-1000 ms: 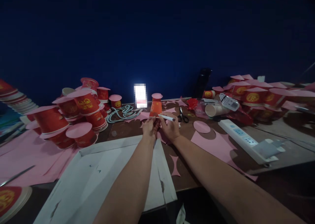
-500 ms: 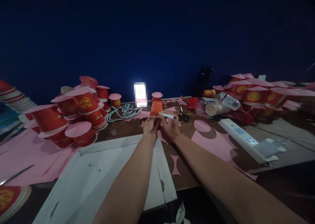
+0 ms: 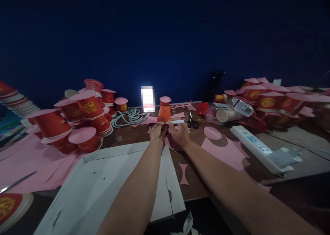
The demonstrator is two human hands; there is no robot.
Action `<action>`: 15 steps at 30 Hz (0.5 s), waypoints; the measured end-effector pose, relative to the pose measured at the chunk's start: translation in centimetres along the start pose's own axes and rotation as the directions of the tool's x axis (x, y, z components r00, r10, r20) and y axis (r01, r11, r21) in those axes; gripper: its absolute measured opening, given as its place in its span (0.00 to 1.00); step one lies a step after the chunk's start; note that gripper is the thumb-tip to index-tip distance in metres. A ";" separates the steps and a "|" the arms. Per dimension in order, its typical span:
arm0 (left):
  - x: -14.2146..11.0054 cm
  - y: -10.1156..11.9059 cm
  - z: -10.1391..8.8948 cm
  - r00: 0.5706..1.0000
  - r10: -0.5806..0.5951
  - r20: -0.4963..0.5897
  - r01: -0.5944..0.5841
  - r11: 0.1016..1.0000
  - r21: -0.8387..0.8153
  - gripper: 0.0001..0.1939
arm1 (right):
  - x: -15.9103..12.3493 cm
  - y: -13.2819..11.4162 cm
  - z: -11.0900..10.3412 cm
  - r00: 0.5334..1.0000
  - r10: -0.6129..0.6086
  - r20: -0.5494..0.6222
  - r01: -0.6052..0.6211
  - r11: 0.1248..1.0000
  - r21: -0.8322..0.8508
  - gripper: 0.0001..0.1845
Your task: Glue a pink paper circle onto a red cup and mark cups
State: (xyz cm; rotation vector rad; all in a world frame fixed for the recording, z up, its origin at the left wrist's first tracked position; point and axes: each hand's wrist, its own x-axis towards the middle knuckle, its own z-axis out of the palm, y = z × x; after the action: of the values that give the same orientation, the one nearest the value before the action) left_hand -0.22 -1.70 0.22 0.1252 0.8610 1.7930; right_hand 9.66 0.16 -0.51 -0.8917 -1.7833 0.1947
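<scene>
My right hand (image 3: pixel 179 134) is closed around a slim white pen-like tube (image 3: pixel 178 121), which lies almost level and points left. My left hand (image 3: pixel 156 133) meets it at the tube's left end, fingers pinched together; what they grip is too small and shaded to make out. Just beyond both hands stands an upside-down red-orange paper cup (image 3: pixel 164 113) with a pink paper disc (image 3: pixel 165 99) on its top. Black-handled scissors (image 3: pixel 192 122) lie right of my right hand. Pink paper scraps surround the cup.
Red cups with pink discs are stacked at left (image 3: pixel 89 106) and right (image 3: pixel 268 102). A white box lid (image 3: pixel 113 173) lies under my left forearm. A power strip (image 3: pixel 254 147), a coiled pale cable (image 3: pixel 131 116), a lit screen (image 3: pixel 147 99) and bagged cups (image 3: pixel 225 115) are around.
The white tube has turned from a slant to nearly level, and my right hand has shifted slightly with it. My left hand stays nearly where it was.
</scene>
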 end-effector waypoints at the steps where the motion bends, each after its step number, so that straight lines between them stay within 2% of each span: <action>1: 0.0 0.0 0.0 1.000 -0.001 -0.001 0.001 1.000 -0.001 0.09 | 0.0 -0.1 0.0 1.000 0.000 -0.007 0.000 1.000 -0.008 0.09; 15: -0.4 0.0 -0.1 0.998 0.002 0.063 -0.003 1.000 0.011 0.06 | -0.1 -0.1 0.1 0.998 0.040 -0.052 -0.042 0.998 -0.042 0.10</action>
State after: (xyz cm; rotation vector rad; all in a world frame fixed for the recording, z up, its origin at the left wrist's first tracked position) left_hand -0.09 -2.06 0.28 0.1889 0.8269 1.7772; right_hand 9.53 0.10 -0.60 -0.9565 -1.7281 0.1585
